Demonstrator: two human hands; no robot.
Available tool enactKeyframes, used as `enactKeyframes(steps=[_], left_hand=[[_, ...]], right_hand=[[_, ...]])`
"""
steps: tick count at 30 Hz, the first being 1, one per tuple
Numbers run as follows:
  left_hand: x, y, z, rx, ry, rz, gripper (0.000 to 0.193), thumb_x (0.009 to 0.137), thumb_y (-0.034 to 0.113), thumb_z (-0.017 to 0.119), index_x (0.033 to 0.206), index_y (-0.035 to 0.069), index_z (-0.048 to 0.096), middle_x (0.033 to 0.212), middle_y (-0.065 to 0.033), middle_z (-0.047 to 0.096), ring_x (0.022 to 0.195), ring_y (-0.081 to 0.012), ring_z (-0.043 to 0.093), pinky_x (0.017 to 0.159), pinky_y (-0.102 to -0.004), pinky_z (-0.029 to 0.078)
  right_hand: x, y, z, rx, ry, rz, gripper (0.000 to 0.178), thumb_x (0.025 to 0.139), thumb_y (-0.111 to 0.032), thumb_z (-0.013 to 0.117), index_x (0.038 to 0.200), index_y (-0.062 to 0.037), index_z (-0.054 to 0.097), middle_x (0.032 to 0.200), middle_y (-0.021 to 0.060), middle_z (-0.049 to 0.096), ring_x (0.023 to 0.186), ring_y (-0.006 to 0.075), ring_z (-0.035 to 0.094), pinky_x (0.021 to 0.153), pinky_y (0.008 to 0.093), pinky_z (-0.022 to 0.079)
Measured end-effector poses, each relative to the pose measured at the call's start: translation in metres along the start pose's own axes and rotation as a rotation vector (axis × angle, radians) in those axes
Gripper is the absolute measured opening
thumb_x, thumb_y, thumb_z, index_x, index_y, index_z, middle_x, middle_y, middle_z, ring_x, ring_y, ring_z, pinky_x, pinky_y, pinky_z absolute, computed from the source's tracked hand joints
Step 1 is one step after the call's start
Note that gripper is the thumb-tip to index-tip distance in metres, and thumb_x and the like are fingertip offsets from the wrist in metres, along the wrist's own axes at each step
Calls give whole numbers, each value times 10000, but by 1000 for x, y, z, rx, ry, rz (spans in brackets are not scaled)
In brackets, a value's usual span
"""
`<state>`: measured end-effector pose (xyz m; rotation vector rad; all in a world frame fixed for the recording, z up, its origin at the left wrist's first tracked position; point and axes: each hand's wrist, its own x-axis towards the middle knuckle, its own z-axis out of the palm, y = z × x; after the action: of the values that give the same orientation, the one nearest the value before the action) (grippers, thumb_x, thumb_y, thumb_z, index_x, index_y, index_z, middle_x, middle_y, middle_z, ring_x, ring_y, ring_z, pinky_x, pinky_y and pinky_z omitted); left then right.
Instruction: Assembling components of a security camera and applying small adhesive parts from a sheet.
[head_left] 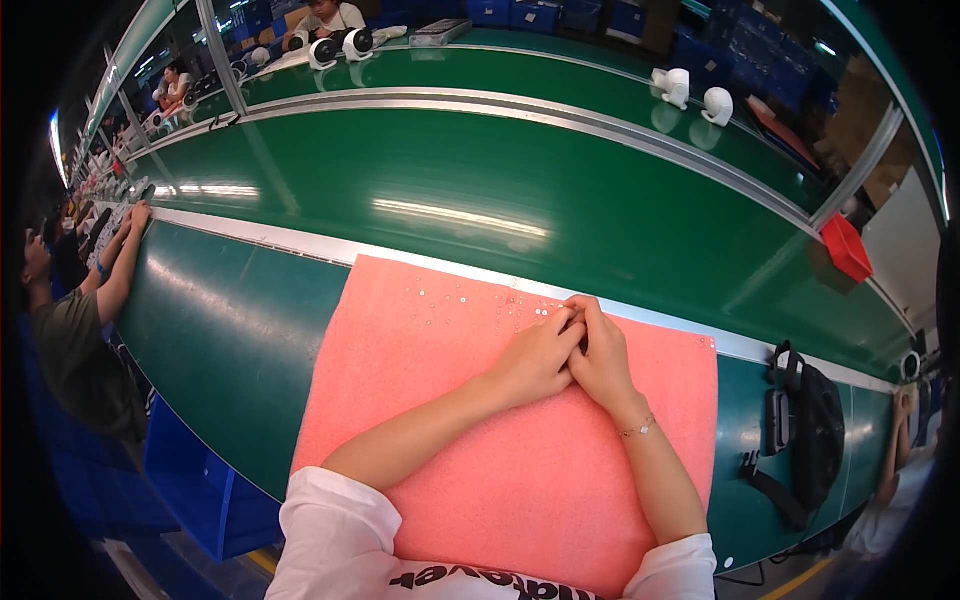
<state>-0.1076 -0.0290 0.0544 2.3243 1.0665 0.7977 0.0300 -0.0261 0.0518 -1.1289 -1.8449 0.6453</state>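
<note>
My left hand (538, 357) and my right hand (602, 357) meet near the far edge of a pink foam mat (480, 480). Their fingers are bent and pressed together, thumbs and fingertips touching. A dark patch shows between the two palms; whether it is shadow or a thing I cannot tell. What the fingertips hold, if anything, is hidden. Several tiny shiny round pieces (540, 311) lie on the mat just left of my fingertips, and others are scattered farther left. A few more small pieces (706, 342) sit at the mat's far right corner. A thin bracelet circles my right wrist.
Beyond a metal rail runs a green conveyor belt (400, 165). White camera-like devices (672, 87) stand on the far shelf. A black bag (815, 430) lies on the table at right, and a red bin (846, 248) hangs behind it. Co-workers sit at left, right and across.
</note>
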Motion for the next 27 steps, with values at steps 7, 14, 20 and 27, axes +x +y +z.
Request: enactKeyframes(steps=[7, 14, 20, 27], left_hand=[[0, -1, 0, 4, 9, 7, 420, 725, 63, 605, 1120, -19, 488, 1101, -197, 489, 906, -372, 554, 718, -432, 489], [1, -2, 0, -6, 3, 1, 420, 726, 67, 607, 1120, -19, 488, 1101, -198, 488, 910, -374, 552, 722, -433, 489], [1, 1, 0, 2, -3, -7, 411, 728, 69, 609, 1112, -20, 489, 1111, -192, 487, 914, -371, 553, 719, -433, 490], [0, 3, -2, -51, -22, -26, 303, 756, 63, 589, 1045, 4, 522, 1156, -171, 508, 1030, -362, 531, 840, -424, 474]], right_hand=[[0, -1, 0, -14, -4, 13, 408, 707, 67, 535, 1091, -53, 467, 865, 172, 601, 827, 360, 583, 688, 432, 461], [1, -1, 0, -7, -6, 16, 405, 708, 67, 535, 1090, -51, 467, 878, 170, 604, 837, 358, 582, 696, 431, 461], [0, -2, -1, -11, -20, 10, 460, 710, 71, 533, 1145, -56, 457, 868, 165, 606, 836, 350, 579, 703, 426, 463], [6, -61, -43, 3, 116, -360, 719, 653, 72, 535, 1330, -97, 364, 1059, 120, 376, 912, 221, 391, 764, 350, 417]])
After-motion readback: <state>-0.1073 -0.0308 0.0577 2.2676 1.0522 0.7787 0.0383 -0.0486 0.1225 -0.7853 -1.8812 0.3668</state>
